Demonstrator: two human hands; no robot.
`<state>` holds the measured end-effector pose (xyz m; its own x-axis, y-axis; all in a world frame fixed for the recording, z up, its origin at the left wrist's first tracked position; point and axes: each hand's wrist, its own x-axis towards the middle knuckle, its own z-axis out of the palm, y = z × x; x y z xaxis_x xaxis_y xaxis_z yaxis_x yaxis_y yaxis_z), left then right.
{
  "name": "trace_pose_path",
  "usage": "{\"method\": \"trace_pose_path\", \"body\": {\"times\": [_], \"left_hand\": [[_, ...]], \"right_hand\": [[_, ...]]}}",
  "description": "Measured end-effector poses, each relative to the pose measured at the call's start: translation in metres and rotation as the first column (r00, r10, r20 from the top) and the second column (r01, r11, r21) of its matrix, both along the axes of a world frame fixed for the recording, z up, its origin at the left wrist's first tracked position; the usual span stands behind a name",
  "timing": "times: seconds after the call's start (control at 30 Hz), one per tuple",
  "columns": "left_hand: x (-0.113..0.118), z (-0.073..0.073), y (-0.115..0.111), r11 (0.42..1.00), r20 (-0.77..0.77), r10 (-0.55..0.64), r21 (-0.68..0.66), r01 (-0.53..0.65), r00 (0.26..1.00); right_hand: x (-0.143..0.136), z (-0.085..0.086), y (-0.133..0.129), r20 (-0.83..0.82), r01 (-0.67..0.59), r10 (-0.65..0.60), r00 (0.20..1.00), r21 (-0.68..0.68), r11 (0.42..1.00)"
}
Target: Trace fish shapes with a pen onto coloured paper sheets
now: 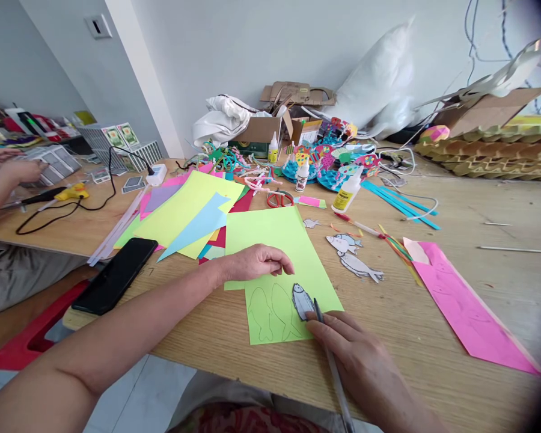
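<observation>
A light green sheet (279,240) lies at the table's front edge, with two fish outlines drawn on its lower part. Beside the outlines rests a grey paper fish cutout (301,300). My right hand (351,343) holds a pen (333,367), its fingers touching the cutout's lower end. Over the middle of the sheet is my left hand (261,262), fingers loosely curled and holding nothing that I can see. Two more fish cutouts (359,266) lie to the right of the sheet, near a small one (311,223). Farther right is a pink sheet (469,307) with faint outlines.
A black phone (115,275) lies at the left table edge. Coloured papers (184,210), red-handled scissors (279,198), glue bottles (347,191) and blue strips (403,204) lie behind. Another person's hands (22,168) hold something at far left.
</observation>
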<state>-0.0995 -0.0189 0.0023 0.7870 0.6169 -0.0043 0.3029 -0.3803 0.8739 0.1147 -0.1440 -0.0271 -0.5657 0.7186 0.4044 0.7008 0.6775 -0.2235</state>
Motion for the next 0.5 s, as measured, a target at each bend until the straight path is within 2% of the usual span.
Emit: {"method": "trace_pose_path", "body": {"times": [0.1,0.27,0.4,0.5], "left_hand": [[0.005,0.000,-0.004,0.983,-0.076,-0.102,0.146,0.112,0.992],[0.015,-0.003,-0.007,0.874,-0.187,-0.270,0.364,0.322,0.944],[0.018,-0.005,-0.008,0.817,-0.266,-0.286,0.435,0.379,0.921],[0.018,-0.005,-0.009,0.809,-0.282,-0.278,0.447,0.382,0.918]], "right_hand": [[0.001,0.001,0.000,0.003,-0.009,0.009,1.000,0.011,1.000],[0.001,0.000,-0.001,-0.001,-0.014,0.014,1.000,0.020,1.000],[-0.002,0.004,0.001,-0.055,-0.011,0.011,0.998,-0.007,1.000],[0.008,0.012,0.001,-0.261,-0.004,-0.018,0.965,-0.082,0.997]]}}
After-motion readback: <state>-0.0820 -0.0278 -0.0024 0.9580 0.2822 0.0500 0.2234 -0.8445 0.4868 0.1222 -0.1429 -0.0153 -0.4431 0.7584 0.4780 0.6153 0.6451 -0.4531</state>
